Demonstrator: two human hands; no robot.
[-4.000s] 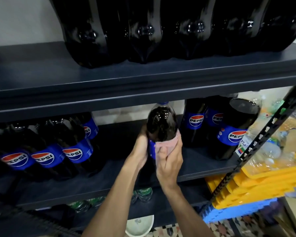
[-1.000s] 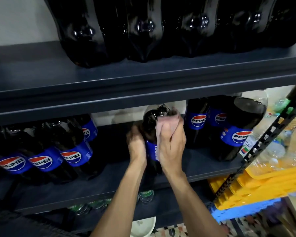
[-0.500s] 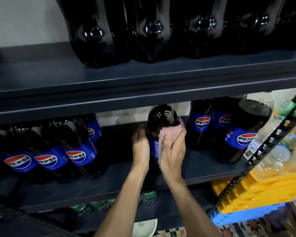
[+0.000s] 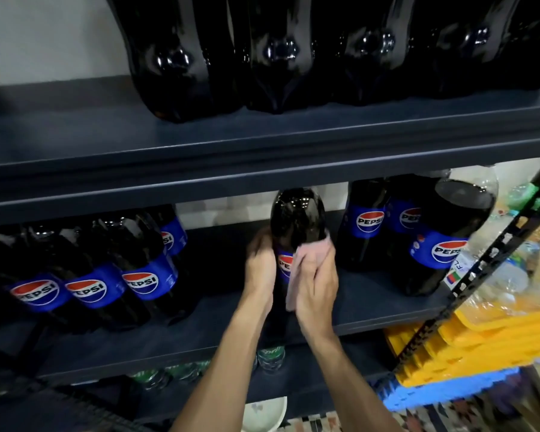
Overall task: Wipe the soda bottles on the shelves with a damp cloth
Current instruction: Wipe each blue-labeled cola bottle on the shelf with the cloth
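In the middle of the frame a person holds one dark soda bottle point(image 4: 296, 219) upright between both hands, in front of the middle shelf point(image 4: 371, 307) and in the gap between the two groups of bottles standing there. The left hand point(image 4: 259, 266) grips the bottle's left side at the level of the blue label, its fingers curled round the back and blurred. The right hand point(image 4: 317, 285) lies against the bottle's right side with a pink cloth point(image 4: 306, 260) pinned under its palm and fingers; the cloth covers the right part of the label, reaches up to the bottle's shoulder and hangs out below the heel of the hand. The bottle's rounded top stands clear above both hands, just under the lip of the upper shelf point(image 4: 200, 151). At centre left of the frame a row of Pepsi bottles point(image 4: 144, 269) leans on the middle shelf, well apart from the hands; to the right stand more Pepsi bottles point(image 4: 368, 226), near the right hand but not touching it. Large dark bottles point(image 4: 175, 57) line the upper shelf across the top of the frame. In the lower right lie stacked yellow crates point(image 4: 496, 335) on a blue crate point(image 4: 449, 391). Green-labelled bottles point(image 4: 270, 358) show on the shelf below, between the forearms.
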